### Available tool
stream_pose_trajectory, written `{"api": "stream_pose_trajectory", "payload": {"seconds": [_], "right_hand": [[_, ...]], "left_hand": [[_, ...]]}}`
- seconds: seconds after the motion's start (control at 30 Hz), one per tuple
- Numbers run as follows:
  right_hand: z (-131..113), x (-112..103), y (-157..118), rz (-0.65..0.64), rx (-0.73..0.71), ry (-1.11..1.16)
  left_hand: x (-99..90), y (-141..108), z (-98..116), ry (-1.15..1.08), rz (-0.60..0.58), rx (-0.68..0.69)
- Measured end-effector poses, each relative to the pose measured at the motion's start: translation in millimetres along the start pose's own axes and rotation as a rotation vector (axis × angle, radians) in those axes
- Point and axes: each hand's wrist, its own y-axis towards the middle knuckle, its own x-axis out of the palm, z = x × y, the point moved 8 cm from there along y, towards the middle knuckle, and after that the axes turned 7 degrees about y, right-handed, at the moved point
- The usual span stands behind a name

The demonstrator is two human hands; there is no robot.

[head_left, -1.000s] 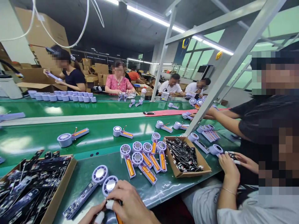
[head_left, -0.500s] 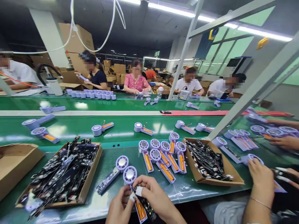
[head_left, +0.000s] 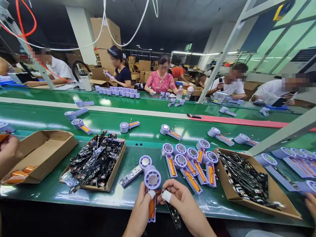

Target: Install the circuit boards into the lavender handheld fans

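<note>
My left hand (head_left: 141, 210) grips a lilac handheld fan (head_left: 152, 179) upright by its handle, where an orange battery (head_left: 152, 207) lies. A white tape wraps its thumb. My right hand (head_left: 184, 205), with a taped fingertip, pinches a black circuit board strip (head_left: 173, 214) close to the fan's handle. Thin wires run near the fingers, partly hidden. Just above my hands stands another lilac fan with a fitted board (head_left: 134, 172). A group of fan housings with orange batteries (head_left: 190, 166) lies to the right of my hands.
A cardboard tray of black circuit boards (head_left: 92, 164) stands left, and another (head_left: 247, 184) right. A co-worker's hand (head_left: 7, 151) is at far left, another (head_left: 311, 204) at far right. Green conveyor belts (head_left: 148, 131) carry more fans beyond.
The view has swung left, so everything shifts right in the picture. My hands have raised the fan upright, with the board still pinched in my right hand.
</note>
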Motion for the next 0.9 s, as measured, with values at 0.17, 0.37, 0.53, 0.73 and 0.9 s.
{"api": "stream_pose_trajectory", "payload": {"seconds": [0.17,0.37,0.53,0.73,0.9], "right_hand": [[13.6,-8.3,-2.1,0.126,0.061,0.244],[12.5,-14.3,-3.4,0.135,0.054,0.228],[3.8,-14.5,-7.7,0.160,0.017,0.092],[5.3,-23.0,-2.1,0.193,-0.025,-0.146],[-13.3,-28.5,-1.8,0.160,-0.197,-0.752]], "left_hand": [[14.0,-6.7,10.0,0.073,-0.199,0.060],[12.6,-5.9,13.9,0.190,-0.233,0.151],[8.3,-2.1,8.2,0.266,-0.164,0.159],[6.1,-5.0,14.7,0.282,-0.054,0.157],[-1.4,-3.8,15.8,0.322,0.013,0.128]]}}
